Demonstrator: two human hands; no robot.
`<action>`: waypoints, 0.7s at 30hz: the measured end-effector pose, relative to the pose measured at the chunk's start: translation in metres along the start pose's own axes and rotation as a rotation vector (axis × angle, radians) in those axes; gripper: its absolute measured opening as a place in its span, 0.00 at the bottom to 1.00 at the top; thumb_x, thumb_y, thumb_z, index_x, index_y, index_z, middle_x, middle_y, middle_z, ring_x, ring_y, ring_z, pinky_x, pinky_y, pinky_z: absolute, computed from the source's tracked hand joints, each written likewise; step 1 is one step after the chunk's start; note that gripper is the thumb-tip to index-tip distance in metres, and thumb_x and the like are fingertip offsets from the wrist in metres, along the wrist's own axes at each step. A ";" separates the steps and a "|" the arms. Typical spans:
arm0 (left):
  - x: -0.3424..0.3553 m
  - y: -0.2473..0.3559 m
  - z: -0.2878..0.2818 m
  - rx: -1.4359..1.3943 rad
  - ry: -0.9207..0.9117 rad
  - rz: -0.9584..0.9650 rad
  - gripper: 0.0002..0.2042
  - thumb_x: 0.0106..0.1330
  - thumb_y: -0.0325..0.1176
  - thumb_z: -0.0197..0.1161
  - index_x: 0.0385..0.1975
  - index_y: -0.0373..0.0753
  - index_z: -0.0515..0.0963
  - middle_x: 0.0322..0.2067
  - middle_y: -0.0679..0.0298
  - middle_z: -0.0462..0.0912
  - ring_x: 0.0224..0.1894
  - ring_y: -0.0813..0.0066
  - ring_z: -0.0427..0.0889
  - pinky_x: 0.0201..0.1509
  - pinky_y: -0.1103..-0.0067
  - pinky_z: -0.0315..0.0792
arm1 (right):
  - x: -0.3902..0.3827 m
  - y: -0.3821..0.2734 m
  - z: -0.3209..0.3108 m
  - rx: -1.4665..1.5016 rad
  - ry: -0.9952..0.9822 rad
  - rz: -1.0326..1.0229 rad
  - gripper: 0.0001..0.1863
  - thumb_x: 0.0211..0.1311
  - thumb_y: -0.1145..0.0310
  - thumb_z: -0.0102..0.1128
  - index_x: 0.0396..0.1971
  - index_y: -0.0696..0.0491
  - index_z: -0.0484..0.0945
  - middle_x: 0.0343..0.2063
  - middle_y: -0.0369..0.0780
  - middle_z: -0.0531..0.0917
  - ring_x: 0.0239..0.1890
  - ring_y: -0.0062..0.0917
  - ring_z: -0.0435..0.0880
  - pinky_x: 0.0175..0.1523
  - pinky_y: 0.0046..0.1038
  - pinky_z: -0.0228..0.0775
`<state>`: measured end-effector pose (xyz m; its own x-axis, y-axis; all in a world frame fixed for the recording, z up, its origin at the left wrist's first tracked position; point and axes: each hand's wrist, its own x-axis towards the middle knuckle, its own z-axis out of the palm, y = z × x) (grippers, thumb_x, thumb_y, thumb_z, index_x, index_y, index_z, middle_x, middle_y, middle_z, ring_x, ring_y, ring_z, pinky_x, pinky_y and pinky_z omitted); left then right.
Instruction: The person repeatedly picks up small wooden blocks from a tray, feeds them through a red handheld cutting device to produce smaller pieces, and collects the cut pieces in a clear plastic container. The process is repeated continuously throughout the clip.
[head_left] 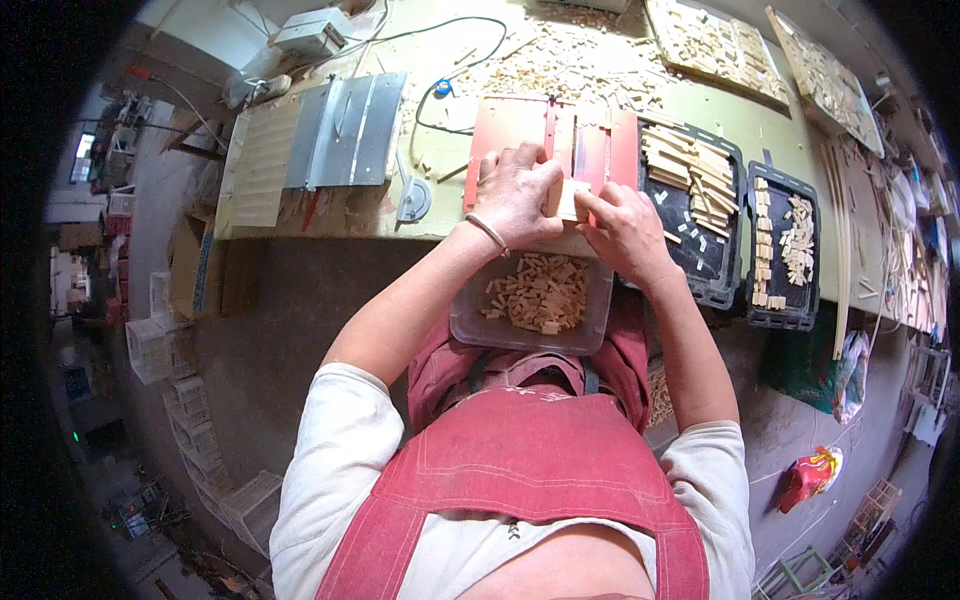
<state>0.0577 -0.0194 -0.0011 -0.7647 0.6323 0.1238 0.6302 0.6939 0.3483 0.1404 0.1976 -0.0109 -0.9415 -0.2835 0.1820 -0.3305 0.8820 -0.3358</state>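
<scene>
At the far left of the desk [400,215] lies a pale slatted wooden panel [262,165], and just right of it a grey metal plate [350,128] with a black cable [450,60] looping away toward the far side. A round metal fitting [413,198] sits near the desk's near edge, between the plate and the red work platform [510,125].

The left hand [515,195] rests on the near part of that red platform, fingers curled and pressed down against a small pale wooden block [566,198]; a thin bracelet [487,233] circles the wrist. The right hand [625,228] is just right of the block, its fingertips [585,200] pinched together on the block's right side. So both hands are closed on the same block, which sits at the near edge of the red platform, between them.

Directly below the hands, on the person's lap against a red apron [520,470], is a clear plastic tub [470,320] partly filled with small cut wooden pieces [540,292].

To the right of the hands stands a black tray [725,295] holding longer wooden strips [690,165], and right of that a second black tray [790,320] with short blocks in rows. On the far side of the desk, loose wood scraps [560,60] are scattered, with wooden boards [715,45] covered in small pieces at the far right.
</scene>
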 end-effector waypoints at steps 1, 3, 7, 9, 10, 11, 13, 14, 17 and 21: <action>0.000 0.000 -0.003 0.001 -0.027 -0.010 0.24 0.48 0.48 0.77 0.45 0.49 0.83 0.55 0.58 0.78 0.62 0.55 0.76 0.65 0.58 0.62 | 0.003 -0.001 -0.003 0.017 -0.001 -0.004 0.27 0.57 0.60 0.79 0.57 0.46 0.82 0.41 0.43 0.82 0.48 0.39 0.84 0.57 0.42 0.75; 0.000 -0.001 -0.002 0.005 -0.016 -0.005 0.24 0.48 0.48 0.77 0.46 0.49 0.83 0.55 0.58 0.78 0.63 0.54 0.76 0.65 0.58 0.63 | 0.003 0.001 -0.001 0.100 0.087 0.043 0.28 0.56 0.60 0.79 0.57 0.46 0.83 0.42 0.43 0.82 0.49 0.40 0.84 0.59 0.43 0.75; 0.006 -0.001 -0.004 0.040 -0.011 0.001 0.27 0.48 0.48 0.78 0.49 0.48 0.82 0.56 0.57 0.78 0.63 0.54 0.76 0.65 0.58 0.64 | 0.011 0.009 -0.005 0.129 0.058 0.076 0.25 0.56 0.58 0.78 0.54 0.48 0.84 0.43 0.43 0.82 0.51 0.40 0.83 0.60 0.43 0.75; 0.010 -0.003 -0.003 0.041 -0.006 -0.007 0.27 0.48 0.48 0.78 0.49 0.48 0.82 0.55 0.56 0.78 0.63 0.54 0.76 0.65 0.58 0.64 | 0.019 0.012 -0.007 0.140 0.024 0.084 0.23 0.56 0.58 0.77 0.51 0.49 0.84 0.42 0.43 0.82 0.50 0.40 0.83 0.59 0.43 0.75; 0.013 -0.003 -0.003 0.042 -0.004 -0.011 0.27 0.48 0.48 0.78 0.50 0.48 0.82 0.55 0.56 0.77 0.63 0.54 0.76 0.65 0.58 0.64 | 0.024 0.014 -0.007 0.144 0.005 0.090 0.23 0.56 0.58 0.76 0.50 0.49 0.84 0.41 0.43 0.82 0.50 0.40 0.84 0.59 0.42 0.75; 0.016 -0.004 -0.004 0.040 -0.005 -0.016 0.28 0.48 0.48 0.78 0.50 0.48 0.82 0.55 0.56 0.77 0.63 0.54 0.76 0.65 0.58 0.65 | 0.029 0.016 -0.007 0.149 -0.014 0.096 0.22 0.55 0.58 0.76 0.48 0.50 0.83 0.41 0.43 0.82 0.49 0.40 0.84 0.58 0.42 0.75; 0.024 -0.006 -0.004 0.033 -0.010 -0.024 0.29 0.47 0.48 0.78 0.51 0.48 0.81 0.55 0.56 0.77 0.63 0.54 0.75 0.65 0.58 0.65 | 0.037 0.024 -0.002 0.177 0.031 0.073 0.23 0.53 0.62 0.76 0.49 0.51 0.82 0.38 0.42 0.80 0.45 0.40 0.83 0.54 0.41 0.76; 0.028 -0.008 -0.003 0.031 -0.019 -0.027 0.29 0.47 0.48 0.78 0.51 0.48 0.81 0.55 0.56 0.77 0.63 0.54 0.75 0.65 0.58 0.65 | 0.040 0.027 0.000 0.191 0.053 0.062 0.23 0.52 0.63 0.76 0.49 0.52 0.82 0.37 0.42 0.79 0.42 0.40 0.82 0.51 0.40 0.77; 0.039 -0.014 -0.002 0.018 -0.023 -0.029 0.29 0.48 0.49 0.78 0.52 0.48 0.81 0.54 0.56 0.77 0.63 0.55 0.75 0.64 0.58 0.67 | 0.051 0.033 0.002 0.193 0.066 0.091 0.20 0.52 0.60 0.75 0.44 0.50 0.82 0.37 0.43 0.81 0.45 0.40 0.84 0.54 0.42 0.76; 0.049 -0.023 0.002 0.024 -0.038 -0.034 0.31 0.48 0.50 0.78 0.54 0.48 0.81 0.55 0.56 0.76 0.64 0.55 0.75 0.64 0.58 0.67 | 0.063 0.039 -0.001 0.196 0.057 0.104 0.19 0.51 0.58 0.76 0.40 0.50 0.82 0.37 0.43 0.81 0.46 0.41 0.85 0.54 0.43 0.78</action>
<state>0.0056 -0.0034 -0.0050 -0.7803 0.6208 0.0764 0.6074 0.7230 0.3292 0.0688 0.2146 -0.0112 -0.9678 -0.1683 0.1869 -0.2435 0.8136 -0.5280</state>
